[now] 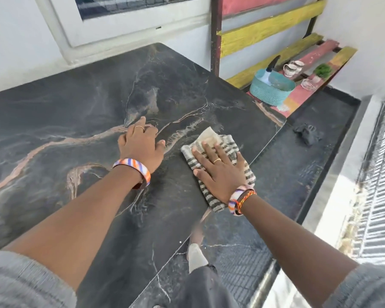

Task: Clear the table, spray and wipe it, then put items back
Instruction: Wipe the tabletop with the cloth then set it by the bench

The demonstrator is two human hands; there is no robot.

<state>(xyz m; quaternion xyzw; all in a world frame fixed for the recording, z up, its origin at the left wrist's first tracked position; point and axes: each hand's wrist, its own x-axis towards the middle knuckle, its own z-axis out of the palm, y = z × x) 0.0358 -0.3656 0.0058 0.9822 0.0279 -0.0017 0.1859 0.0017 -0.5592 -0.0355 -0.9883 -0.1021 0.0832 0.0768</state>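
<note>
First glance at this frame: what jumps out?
The dark marbled table fills most of the view, with both hands near its right edge. The right hand presses flat on a striped cloth, while the left hand rests on the bare top beside it. Far right, a teal basket, two cups and a small green plant sit on a painted slatted bench.

Head camera, close, looking forward-down over table point(98, 96) toward wall.
</note>
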